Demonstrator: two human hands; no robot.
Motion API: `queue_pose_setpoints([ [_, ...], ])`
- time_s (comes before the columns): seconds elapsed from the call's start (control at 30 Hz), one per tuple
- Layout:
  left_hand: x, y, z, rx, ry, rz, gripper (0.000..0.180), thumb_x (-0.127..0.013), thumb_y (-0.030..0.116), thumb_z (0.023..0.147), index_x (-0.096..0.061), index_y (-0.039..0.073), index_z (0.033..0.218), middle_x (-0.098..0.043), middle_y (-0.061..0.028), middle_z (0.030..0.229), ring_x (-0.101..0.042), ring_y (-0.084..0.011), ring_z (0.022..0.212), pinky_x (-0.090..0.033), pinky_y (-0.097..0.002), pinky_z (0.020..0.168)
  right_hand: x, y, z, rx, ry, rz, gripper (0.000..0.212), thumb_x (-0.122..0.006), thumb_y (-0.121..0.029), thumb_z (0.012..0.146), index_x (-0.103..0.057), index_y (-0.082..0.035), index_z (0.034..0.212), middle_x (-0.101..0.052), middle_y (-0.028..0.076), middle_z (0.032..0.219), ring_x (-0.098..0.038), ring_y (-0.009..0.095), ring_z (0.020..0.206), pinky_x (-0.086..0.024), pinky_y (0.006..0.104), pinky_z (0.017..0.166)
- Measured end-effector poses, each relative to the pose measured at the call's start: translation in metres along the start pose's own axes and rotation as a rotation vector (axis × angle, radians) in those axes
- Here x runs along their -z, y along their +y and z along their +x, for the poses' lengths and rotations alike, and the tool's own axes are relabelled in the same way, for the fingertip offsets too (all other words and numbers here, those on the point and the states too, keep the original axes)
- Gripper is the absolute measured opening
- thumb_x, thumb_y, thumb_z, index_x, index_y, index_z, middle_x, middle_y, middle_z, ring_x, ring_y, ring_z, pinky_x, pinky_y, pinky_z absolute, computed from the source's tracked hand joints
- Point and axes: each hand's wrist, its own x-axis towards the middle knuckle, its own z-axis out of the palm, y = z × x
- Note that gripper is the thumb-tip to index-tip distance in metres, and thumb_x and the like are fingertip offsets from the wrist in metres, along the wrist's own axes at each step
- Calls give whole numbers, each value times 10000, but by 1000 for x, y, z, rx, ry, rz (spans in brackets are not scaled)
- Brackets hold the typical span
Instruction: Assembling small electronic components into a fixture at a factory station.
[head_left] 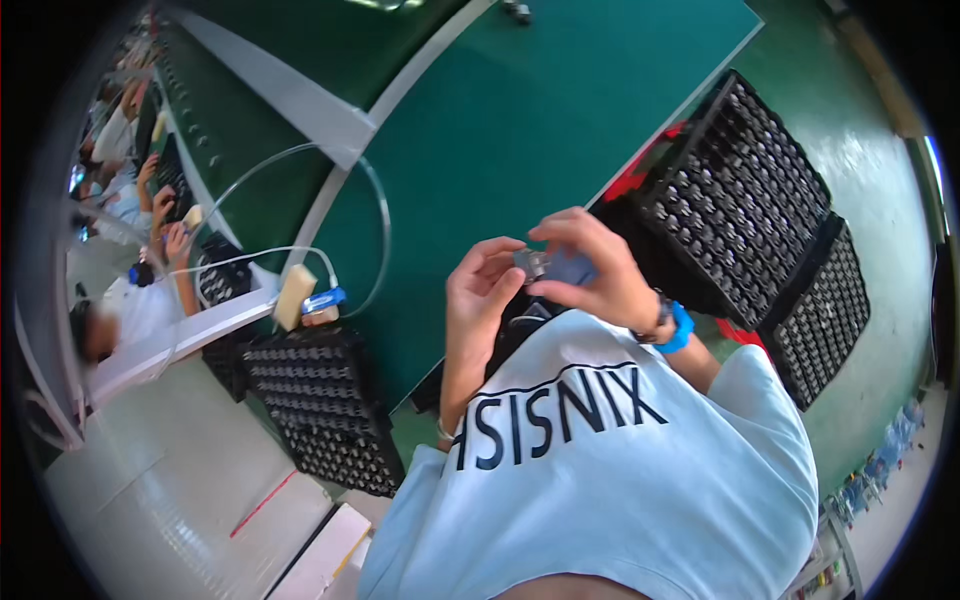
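Silvery, a metal part (535, 263) sits pinched in the left hand (480, 290) at the near edge of the green table (470, 130); I can't tell whether the right hand (605, 275), curved beside it, grips.

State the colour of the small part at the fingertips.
The small part is silvery grey, best seen in the head view.

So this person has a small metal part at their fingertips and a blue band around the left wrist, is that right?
Not quite: the blue band is around the right wrist, as the head view shows. The small metal part is indeed at the person's fingertips.
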Motion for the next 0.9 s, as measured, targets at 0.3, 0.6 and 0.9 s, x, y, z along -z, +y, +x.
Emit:
queue_pose_setpoints([
  [0.3, -17, -18, 0, 11, 34, 92, 415, -626, 132, 836, -461, -6, 1192, -608, -124, 1007, -579, -162, 925, -450, -277, 852, 20, 19, -26, -89, 162, 62, 323, -731, -46, 679, -595, -34, 971, -592, 54, 902, -587, 146, 788, -488, 266, 683],
  [0.6, -6, -20, -13, 80, 17, 207, 288, -556, 127, 870, -516, -9, 1121, -594, -118, 1027, -568, -167, 942, -448, -289, 852, 176, 165, -86, -360, 842, -669, 269, -692, -154, 749, -625, -41, 984, -612, 56, 850, -567, 158, 742, -467, 269, 673],
  [0.9, -2, -17, -16, 66, 40, 288, 288, -511, 189, 900, -517, 9, 1124, -582, -107, 1042, -557, -162, 949, -432, -273, 855, 180, 198, -83, -302, 635, -1043, 265, -667, -191, 761, -624, -78, 997, -570, 92, 993, -525, 271, 932, -425, 349, 819],
])
